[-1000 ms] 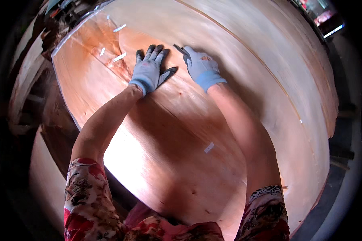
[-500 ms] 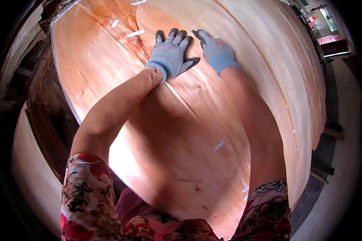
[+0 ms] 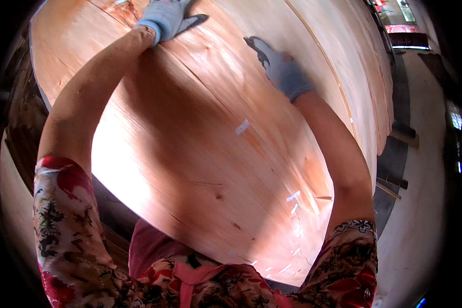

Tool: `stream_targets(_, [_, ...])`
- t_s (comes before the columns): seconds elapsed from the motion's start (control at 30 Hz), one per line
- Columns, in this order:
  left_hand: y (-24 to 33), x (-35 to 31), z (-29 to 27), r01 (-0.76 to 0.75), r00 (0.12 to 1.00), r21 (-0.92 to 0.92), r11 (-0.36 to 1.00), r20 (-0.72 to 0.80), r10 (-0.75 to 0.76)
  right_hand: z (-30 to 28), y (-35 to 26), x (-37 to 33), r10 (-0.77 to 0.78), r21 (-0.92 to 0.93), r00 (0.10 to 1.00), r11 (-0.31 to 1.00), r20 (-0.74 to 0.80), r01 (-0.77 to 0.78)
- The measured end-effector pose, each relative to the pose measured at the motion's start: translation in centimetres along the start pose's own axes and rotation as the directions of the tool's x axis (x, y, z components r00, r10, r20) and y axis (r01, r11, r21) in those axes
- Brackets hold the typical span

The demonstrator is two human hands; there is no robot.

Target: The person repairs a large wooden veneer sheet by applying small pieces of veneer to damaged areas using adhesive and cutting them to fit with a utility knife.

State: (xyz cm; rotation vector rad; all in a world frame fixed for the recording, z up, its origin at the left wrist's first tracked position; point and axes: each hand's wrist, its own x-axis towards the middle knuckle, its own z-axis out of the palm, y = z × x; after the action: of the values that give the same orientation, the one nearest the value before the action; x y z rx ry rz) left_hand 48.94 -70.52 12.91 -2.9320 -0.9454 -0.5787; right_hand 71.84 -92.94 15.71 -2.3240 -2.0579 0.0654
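Observation:
My left hand (image 3: 170,15), in a grey-blue knit glove with dark fingertips, lies on a broad reddish-tan wood veneer sheet (image 3: 190,154). Its thumb is spread wide; the upper frame edge cuts off its fingertips. To its right, my right hand (image 3: 281,71), gloved alike, rests over the veneer. Its visible dark fingertips are drawn together and point up and left, while its other fingers are tucked out of sight. Anything they hold is hidden. A dark seam in the wood runs between my hands. Small white tape strips (image 3: 242,127) stick to the sheet.
More white strips (image 3: 293,196) cluster at the near right of the sheet. A long thin brown line (image 3: 333,72) curves down its right side. Veneer edges layer up along the right border. Beyond them lie a dark strip and a pale floor (image 3: 421,128). Dark stacked wood stands at left.
The view has shifted, so the sheet appears farther up and left. My left hand keeps its place on the veneer, while my right has slid over it toward me, widening the gap between them.

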Motion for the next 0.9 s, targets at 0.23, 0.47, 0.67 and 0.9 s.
stream_targets(0.23, [13.0,-4.6,-2.1,-0.1,0.99,0.134,0.986,0.117,0.085,0.5,6.0,-14.1,0.007,-0.064,1.0,0.998,0.007,-0.007])
stream_targets(0.47, [35.3,-15.2,-4.2,-0.351,0.93,-0.208,0.913,0.04,0.367,-2.8,8.3,-28.5,0.021,0.019,0.998,1.0,0.059,-0.022])
stream_targets(0.67, [47.2,-20.6,-7.3,-0.273,0.955,-0.212,0.938,0.055,0.29,-4.5,10.7,-38.1,0.093,-0.115,0.984,0.99,0.15,-0.076])
stream_targets(0.9, [53.2,-22.8,-5.0,-0.205,0.979,-0.097,0.974,-0.036,0.203,-6.3,11.5,-45.2,0.183,-0.12,0.961,0.98,0.205,-0.161])
